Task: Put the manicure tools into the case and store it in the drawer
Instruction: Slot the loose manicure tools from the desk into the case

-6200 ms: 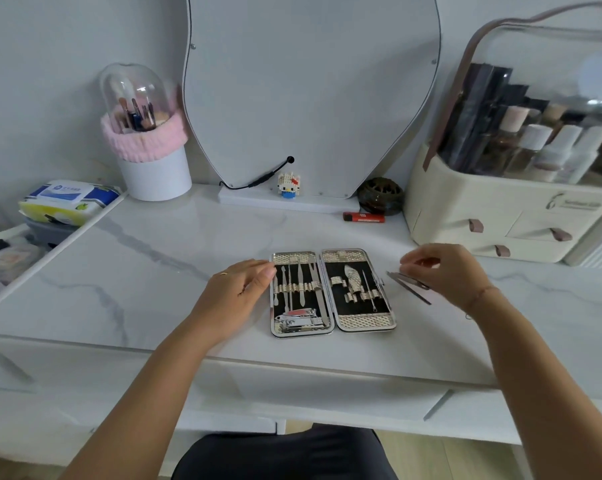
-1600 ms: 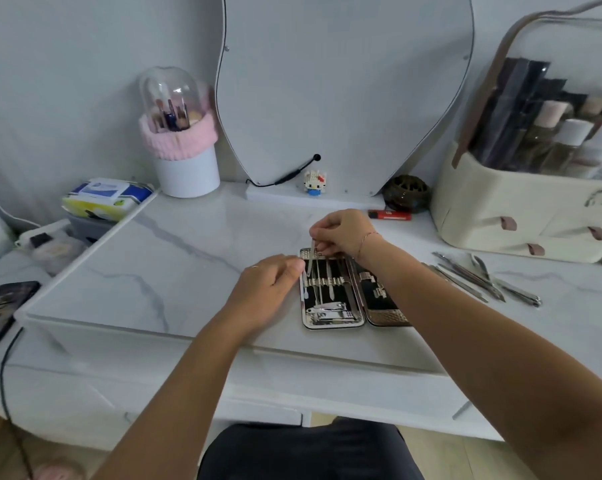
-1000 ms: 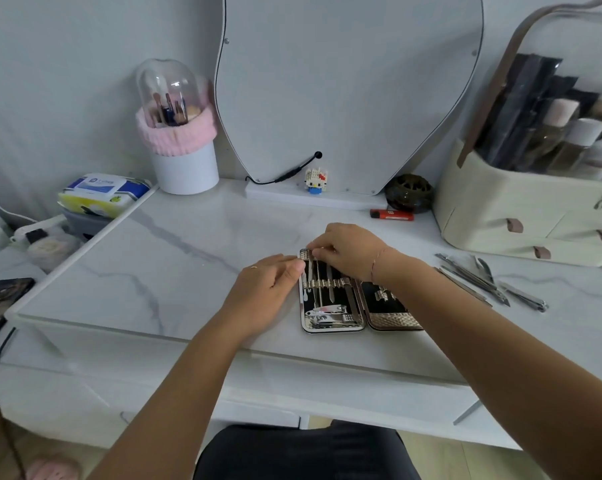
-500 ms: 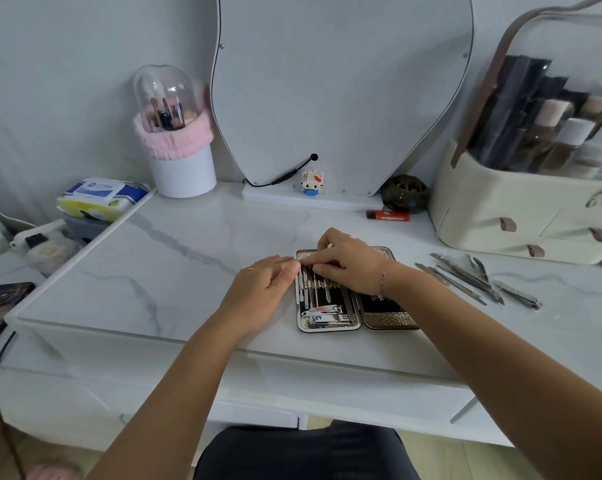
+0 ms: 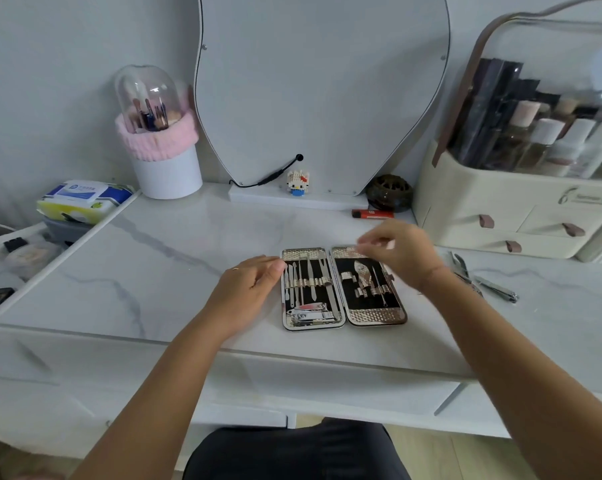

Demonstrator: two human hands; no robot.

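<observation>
The manicure case (image 5: 375, 315) lies open flat on the marble vanity top, both halves facing up. Its left half holds several thin metal tools and nail clippers (image 5: 310, 313) under straps. Its right half holds a few tools. My left hand (image 5: 247, 289) rests on the table with its fingertips against the case's left edge. My right hand (image 5: 400, 252) hovers above the top of the right half, fingers loosely curled and blurred, with nothing visible in them. Several loose metal tools (image 5: 483, 284) lie on the table right of the case.
A mirror (image 5: 320, 88) stands at the back with a small toy figure (image 5: 297, 181), a dark round jar (image 5: 389, 192) and a red lighter (image 5: 372, 213). A cosmetics organiser (image 5: 514, 209) fills the right. A brush holder (image 5: 164, 157) and wipes pack (image 5: 81, 199) sit left.
My right hand has lifted off the left half of the case and moved right, above the right half. The thin tool it pressed in now sits under the strap.
</observation>
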